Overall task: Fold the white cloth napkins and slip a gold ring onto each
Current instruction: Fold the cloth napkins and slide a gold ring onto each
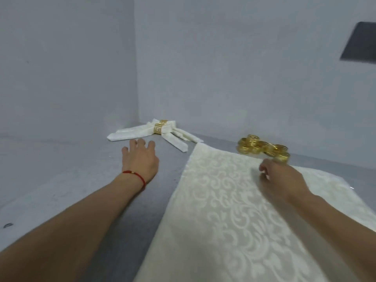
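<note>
A white patterned napkin (pixel 219 210) lies flat and unfolded on the grey table, reaching from the near edge to mid-table. My right hand (pixel 282 180) hovers over its far right part with fingers loosely curled, holding nothing that I can see. A pile of several gold rings (pixel 262 148) sits just beyond that hand. My left hand (pixel 140 159), a red string on its wrist, is stretched forward with spread fingers over bare table, close to two folded napkins (pixel 142 133) with gold rings (pixel 159 128) on them in the far corner.
The grey table (pixel 61 180) runs into a corner of two pale walls right behind the folded napkins. A dark panel (pixel 360 43) hangs on the right wall. A small dark mark (pixel 8 225) lies at the table's left edge.
</note>
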Demonstrator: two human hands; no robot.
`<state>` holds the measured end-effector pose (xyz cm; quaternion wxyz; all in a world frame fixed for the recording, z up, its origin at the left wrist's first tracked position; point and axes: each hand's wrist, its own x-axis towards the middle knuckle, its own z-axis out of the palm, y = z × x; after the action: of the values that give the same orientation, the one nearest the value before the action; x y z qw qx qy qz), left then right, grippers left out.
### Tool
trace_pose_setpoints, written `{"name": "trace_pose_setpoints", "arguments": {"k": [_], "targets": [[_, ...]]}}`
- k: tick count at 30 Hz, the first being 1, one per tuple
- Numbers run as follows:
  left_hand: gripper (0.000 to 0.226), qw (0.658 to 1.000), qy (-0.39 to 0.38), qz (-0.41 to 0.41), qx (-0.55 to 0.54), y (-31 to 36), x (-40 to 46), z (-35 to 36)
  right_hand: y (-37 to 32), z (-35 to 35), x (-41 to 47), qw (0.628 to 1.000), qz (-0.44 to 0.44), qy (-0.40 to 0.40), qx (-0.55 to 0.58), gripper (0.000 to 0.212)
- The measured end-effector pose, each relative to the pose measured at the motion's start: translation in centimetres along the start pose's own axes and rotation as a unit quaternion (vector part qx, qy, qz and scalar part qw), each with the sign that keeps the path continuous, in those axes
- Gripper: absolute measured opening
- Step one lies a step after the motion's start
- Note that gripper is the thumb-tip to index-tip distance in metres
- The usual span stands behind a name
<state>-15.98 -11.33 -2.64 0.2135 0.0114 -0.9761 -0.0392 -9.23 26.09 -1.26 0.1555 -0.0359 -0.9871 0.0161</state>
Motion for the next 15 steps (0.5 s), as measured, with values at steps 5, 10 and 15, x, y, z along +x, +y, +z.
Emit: {"name": "trace_pose_setpoints", "arguments": {"k": [5,10,15], "targets": [[0.02,0.978,-0.08,0.09,-0.169,11.2,-5.8,-4.7,10.5,-0.8,-4.1,0.989,0.143,0.036,0.004,0.026],[0.031,0.983,-0.129,0.122,-0.044,18.0,-11.1,-4.8,15.7,-0.5,-6.9,0.968,0.248,-0.022,0.022,0.028],[0.024,0.99,-0.092,0.111,-0.007,19.2,-11.6,-4.9,15.2,-0.9,-7.3,0.974,0.218,0.015,-0.055,0.02]]}}
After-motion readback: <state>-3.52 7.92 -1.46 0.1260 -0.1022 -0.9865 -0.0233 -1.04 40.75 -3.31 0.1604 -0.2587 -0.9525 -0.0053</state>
